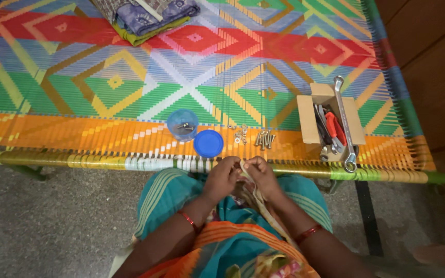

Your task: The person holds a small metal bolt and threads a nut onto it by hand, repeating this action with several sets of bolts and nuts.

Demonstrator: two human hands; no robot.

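My left hand [222, 177] and my right hand [261, 176] are held together over my lap, just in front of the woven cot's edge. Both pinch something small between the fingertips; it is too small to tell what. A pale strip of cloth [263, 208] hangs down from under my right hand. On the cot in front of them lie a few bolts [264, 139], small nuts and washers [240, 134], a blue lid [208, 143] and a small clear blue container [183, 124] with a few small metal pieces in it.
An open cardboard box [330, 121] of tools stands at the right, with a long spanner [344, 123] across it and red-handled pliers inside. Folded cloth [148, 15] lies at the far side of the colourful woven cot [104, 87]. A wooden wall stands at the right.
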